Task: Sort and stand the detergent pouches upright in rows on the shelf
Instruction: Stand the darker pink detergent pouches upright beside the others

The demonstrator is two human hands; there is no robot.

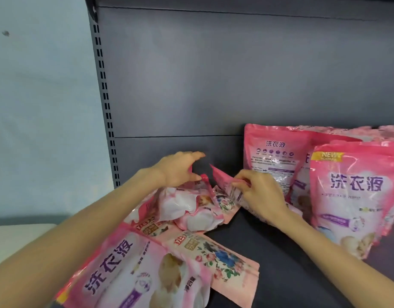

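Pouch [221, 179] between right fingers [247, 177]

Two hands: left hand [178, 172], right hand [258, 192]. Right of the slotted post [103, 96] there are at least three upright pouches [356, 196] — and about five loose pouches [216, 258], overlapping.

This looks like a shop: retail racking with a slotted upright [103, 103] left of the left hand [178, 172], a dark back panel [214, 74] beyond it, and matching pink pouches [356, 192] stocked on the shelf [269, 252] right of the right hand [261, 193].
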